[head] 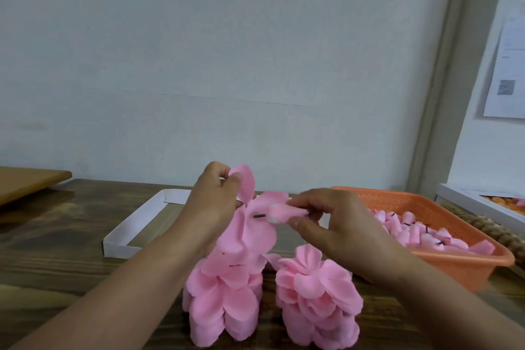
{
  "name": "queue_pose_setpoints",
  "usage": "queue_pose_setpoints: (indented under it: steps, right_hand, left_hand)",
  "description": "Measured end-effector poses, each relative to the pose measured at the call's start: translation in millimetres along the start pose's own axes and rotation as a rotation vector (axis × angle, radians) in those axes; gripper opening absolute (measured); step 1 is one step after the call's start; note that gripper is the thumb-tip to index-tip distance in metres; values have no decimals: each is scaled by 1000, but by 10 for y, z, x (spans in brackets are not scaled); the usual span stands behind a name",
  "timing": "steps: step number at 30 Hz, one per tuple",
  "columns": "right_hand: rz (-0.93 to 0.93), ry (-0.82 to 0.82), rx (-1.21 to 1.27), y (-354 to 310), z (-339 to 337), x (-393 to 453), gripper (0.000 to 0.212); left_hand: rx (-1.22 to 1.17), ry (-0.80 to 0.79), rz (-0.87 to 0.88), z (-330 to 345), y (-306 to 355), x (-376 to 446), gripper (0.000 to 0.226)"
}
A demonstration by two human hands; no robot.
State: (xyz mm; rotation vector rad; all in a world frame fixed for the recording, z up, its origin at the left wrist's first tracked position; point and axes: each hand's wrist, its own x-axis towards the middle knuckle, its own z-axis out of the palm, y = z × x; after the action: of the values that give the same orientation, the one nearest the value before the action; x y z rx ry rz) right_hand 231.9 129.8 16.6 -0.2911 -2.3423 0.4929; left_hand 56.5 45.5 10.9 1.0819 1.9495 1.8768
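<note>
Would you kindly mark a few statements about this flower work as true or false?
1. The right hand pinches a bud with a dark stem. True.
2. The left hand is empty. False: it holds a pink petal.
3. The basket is empty. False: it holds many pink buds.
4. A petal stack stands beside a second stack on the table. True.
</note>
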Motion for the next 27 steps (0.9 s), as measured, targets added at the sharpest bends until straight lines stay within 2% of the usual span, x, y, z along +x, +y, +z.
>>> queue_pose_setpoints:
  steps: [9,17,20,21,23,25,27]
  right_hand:
    - [-28,50,-38,-35,-30,8,14]
    - [-126,68,-373,-38,18,15,11]
    - [-211,57,-459,-96,10,23,46]
    - [-219,38,-481,-101,18,17,48]
    - [-204,-46,-606,-111,69,8,21]
    - [-165,-67,-745,-100,146,-7,18]
    - [-115,-56,-643,-93,201,-40,11]
  left_hand:
    - [11,-2,-72,149,26,-68,11]
    - [36,-9,-91,238,62,-115,10]
    - [41,-14,-85,262,97,-141,11]
    - [49,-17,-82,267,103,-150,11]
    - [67,-20,-80,273,114,-160,12]
    - [82,-39,-80,276,122,-172,13]
    - [77,-76,-88,266,127,-185,13]
